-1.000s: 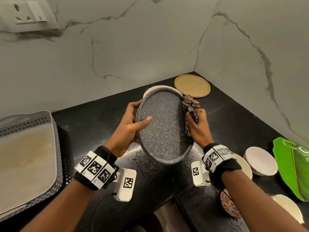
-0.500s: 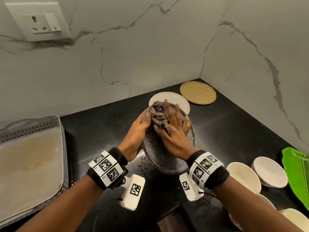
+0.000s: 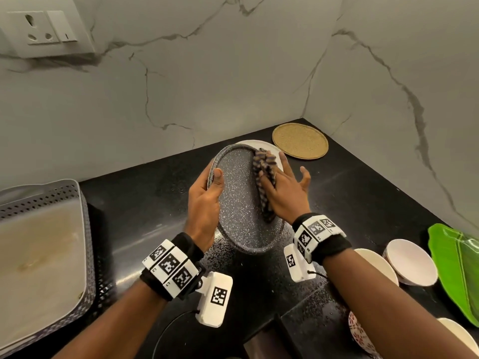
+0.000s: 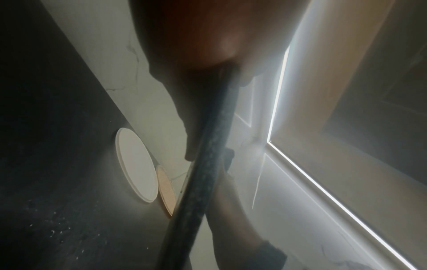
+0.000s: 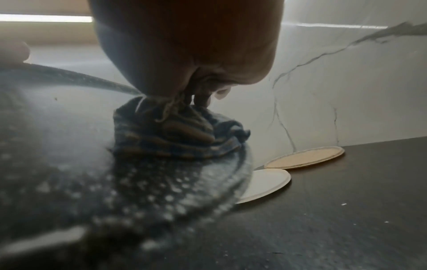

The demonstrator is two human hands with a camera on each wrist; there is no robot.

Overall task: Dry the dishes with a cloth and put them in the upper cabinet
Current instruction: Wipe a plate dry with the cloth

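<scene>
Perforated tray [image 3: 85,229]: we see it at the far left on the black counter [image 3: 145,203], grey, with a pale liner inside.
Left hand [image 3: 204,203]: we see it gripping the left rim of the speckled plate [image 3: 241,211], thumb over the face, fingers behind; forearm rises from lower left.
Speckled plate: held above the counter, tilted with its left edge raised; its long axis in the head view runs from upper left to lower right.
Cloth [image 3: 264,182]: striped, bunched on the right half of the plate's face.
Right hand [image 3: 285,193]: fingers straight and spread, pressing the cloth flat onto the plate.
White plate [image 3: 269,147]: on the counter, partly hidden behind the speckled plate.
Woven mat [image 3: 300,141]: in the corner.
Bowls [image 3: 412,263]: at right, beside a green leaf-shaped dish [image 3: 458,268].
Writing: we read none; the wristbands carry square black-and-white markers.
</scene>
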